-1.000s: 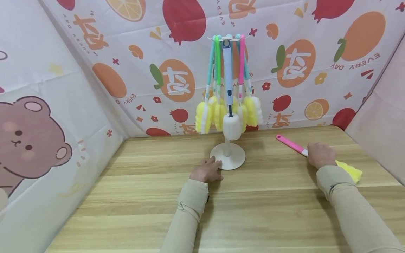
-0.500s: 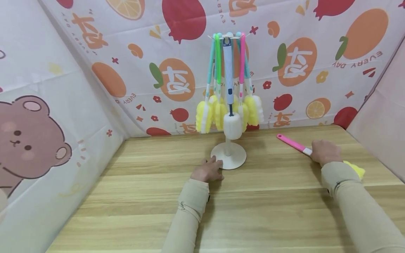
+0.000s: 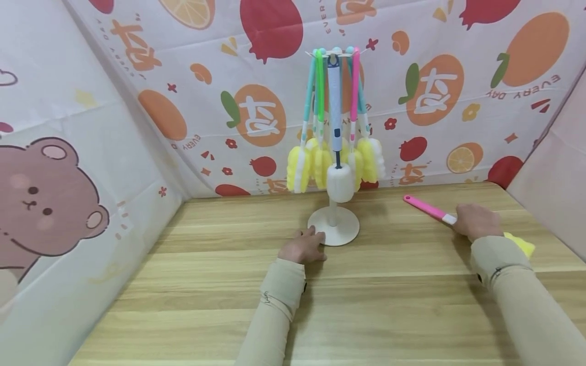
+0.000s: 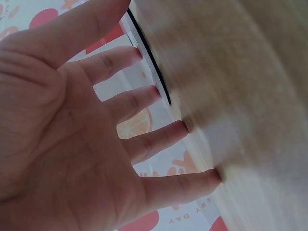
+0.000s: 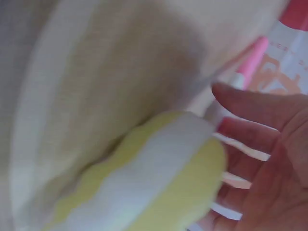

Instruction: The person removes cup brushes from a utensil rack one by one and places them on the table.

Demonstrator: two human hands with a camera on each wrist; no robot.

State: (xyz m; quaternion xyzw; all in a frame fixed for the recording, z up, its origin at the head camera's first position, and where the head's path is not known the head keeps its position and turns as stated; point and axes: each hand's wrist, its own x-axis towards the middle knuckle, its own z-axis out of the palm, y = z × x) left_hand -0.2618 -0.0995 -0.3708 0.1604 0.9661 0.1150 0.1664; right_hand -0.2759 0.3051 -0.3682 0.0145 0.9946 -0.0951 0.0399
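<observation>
Thumb parted from loosely extended fingers, a person's right hand [image 3: 478, 221] reaches over a pink-handled bottle brush [image 3: 431, 210], its scalloped yellow-and-white sponge head [image 5: 144, 168] on a wood-grain table [image 3: 192, 300] near the right-hand fabric wall [image 3: 560, 168]; whether fingertips touch is unclear. The left hand [image 3: 302, 248], fingers spread, touches a white brush stand [image 3: 345, 231]. Tabletop stretches between the hands.
</observation>
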